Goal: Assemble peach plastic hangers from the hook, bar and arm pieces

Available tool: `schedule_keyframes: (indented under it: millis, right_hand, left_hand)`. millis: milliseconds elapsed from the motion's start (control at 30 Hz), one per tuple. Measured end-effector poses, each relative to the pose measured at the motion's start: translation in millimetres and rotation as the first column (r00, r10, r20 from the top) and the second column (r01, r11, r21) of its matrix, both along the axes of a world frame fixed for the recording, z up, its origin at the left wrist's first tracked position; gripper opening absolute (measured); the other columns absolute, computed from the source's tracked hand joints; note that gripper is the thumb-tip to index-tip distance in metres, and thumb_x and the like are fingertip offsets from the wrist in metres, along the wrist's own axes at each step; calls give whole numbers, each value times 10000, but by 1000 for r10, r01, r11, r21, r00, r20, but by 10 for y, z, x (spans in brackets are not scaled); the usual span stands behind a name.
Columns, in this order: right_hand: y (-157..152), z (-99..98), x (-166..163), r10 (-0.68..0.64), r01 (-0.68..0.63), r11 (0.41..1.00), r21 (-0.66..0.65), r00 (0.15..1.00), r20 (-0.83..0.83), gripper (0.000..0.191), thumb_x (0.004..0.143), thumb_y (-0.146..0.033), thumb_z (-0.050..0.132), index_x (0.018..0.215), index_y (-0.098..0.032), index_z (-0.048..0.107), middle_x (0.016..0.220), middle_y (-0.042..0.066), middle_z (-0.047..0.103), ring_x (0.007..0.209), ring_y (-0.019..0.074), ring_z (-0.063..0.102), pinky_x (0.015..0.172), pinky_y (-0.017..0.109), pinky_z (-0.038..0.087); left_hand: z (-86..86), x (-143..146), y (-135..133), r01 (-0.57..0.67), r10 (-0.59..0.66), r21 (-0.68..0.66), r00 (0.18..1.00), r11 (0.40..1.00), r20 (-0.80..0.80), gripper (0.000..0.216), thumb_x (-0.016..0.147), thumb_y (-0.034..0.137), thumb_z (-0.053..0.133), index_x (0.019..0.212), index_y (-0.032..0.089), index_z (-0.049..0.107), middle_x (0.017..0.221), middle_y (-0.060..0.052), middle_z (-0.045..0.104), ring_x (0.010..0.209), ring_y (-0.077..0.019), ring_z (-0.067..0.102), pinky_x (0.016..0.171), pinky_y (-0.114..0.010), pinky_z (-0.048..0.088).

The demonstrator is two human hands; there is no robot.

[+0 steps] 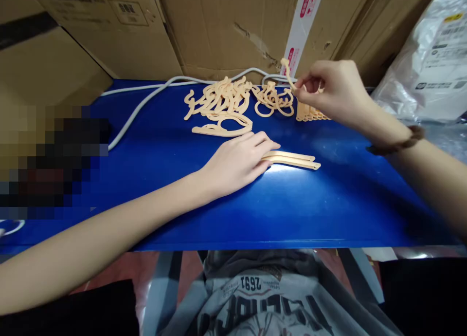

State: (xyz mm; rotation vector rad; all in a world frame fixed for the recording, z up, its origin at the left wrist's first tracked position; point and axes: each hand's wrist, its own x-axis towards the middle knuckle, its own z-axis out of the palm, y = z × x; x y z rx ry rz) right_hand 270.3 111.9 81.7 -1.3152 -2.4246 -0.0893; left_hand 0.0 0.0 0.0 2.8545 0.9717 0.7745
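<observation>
My left hand [244, 158] lies over a pair of long, slightly bent beige plastic hanger arms [292, 159], its fingers wrapped round their left part. The two arms lie side by side and point right, and their left ends are hidden under the hand. Raised above the back right of the table, my right hand [330, 90] pinches a curved beige plastic hook [289, 75] between thumb and fingers. Beneath and behind that hand is a neat row of beige pieces [310, 113], partly covered by it. Some curved hanger pieces [226, 126] lie just beyond my left hand.
A heap of curvy beige hooks [222, 96] and a smaller pile of ring-shaped pieces [273, 100] lie at the back of the blue table [233, 214]. A white cable [142, 104] runs behind them. Cardboard boxes [219, 29] stand behind, and a plastic-wrapped package [430, 63] at right.
</observation>
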Motion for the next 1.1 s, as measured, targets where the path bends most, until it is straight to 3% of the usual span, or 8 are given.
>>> schedule_keyframes:
  millis: [167,267,367,467,533,600,767,1100]
  right_hand:
    - [-531,-249,120,251,-255,955,153,967,44,112,1112,-313,665,1070,-249,747,955,88,771,876,259,693,831,420,527]
    - [-656,-428,181,322,-352,907,230,934,157,147,1164,-292,600,1116,-246,731,964,70,771,883,250,713,800,408,520]
    - [-656,-541,213,348,-432,854,291,889,299,164,1178,-280,588,1139,-234,741,969,63,782,888,244,720,787,404,511]
    - [-632,-593,221,392,-491,815,308,858,331,159,1179,-266,602,1163,-224,755,988,60,791,898,233,715,792,396,509]
    - [-632,-606,216,416,-501,807,312,858,301,146,1182,-256,610,1161,-224,750,988,52,788,885,218,708,773,379,499]
    - [-644,-612,205,422,-492,816,304,866,268,127,1181,-251,621,1149,-231,742,973,41,780,865,206,697,754,365,486]
    - [-665,-624,187,407,-465,825,321,883,232,130,1180,-261,620,1125,-244,736,937,34,770,825,204,691,720,359,467]
    - [-668,-657,169,340,-325,875,358,940,23,158,1155,-220,559,1129,-232,714,907,23,764,824,222,750,738,361,539]
  left_hand:
    - [31,-2,-8,-24,24,18,1000,1000,15,312,1157,254,708,1440,124,727,1268,-111,816,1101,-253,810,927,-339,623]
    - [72,-5,-21,-45,44,64,999,997,30,348,1145,339,774,1405,112,728,1163,-91,821,1031,-254,819,854,-327,605]
    - [127,-18,-44,-100,92,117,993,988,67,234,1184,292,686,1368,155,735,1159,-77,821,999,-228,816,778,-304,587]
    - [160,-43,-38,-162,145,223,985,961,94,240,1196,214,606,1392,192,742,1365,-119,809,1229,-264,804,957,-362,652]
    - [148,-63,-6,-173,159,262,984,949,73,289,1204,199,575,1447,203,732,1512,-142,764,1404,-304,751,1142,-452,639]
    - [111,-82,37,-166,158,280,986,946,51,322,1220,195,537,1486,206,719,1565,-146,739,1470,-329,721,1206,-518,619]
    - [32,-100,87,-147,159,367,987,919,-2,316,1231,167,509,1424,183,759,1356,-130,813,1294,-329,784,1048,-493,650]
    - [52,-112,50,-126,161,390,985,912,-59,397,1243,147,469,1526,168,745,1350,-150,835,1261,-321,801,1020,-467,617]
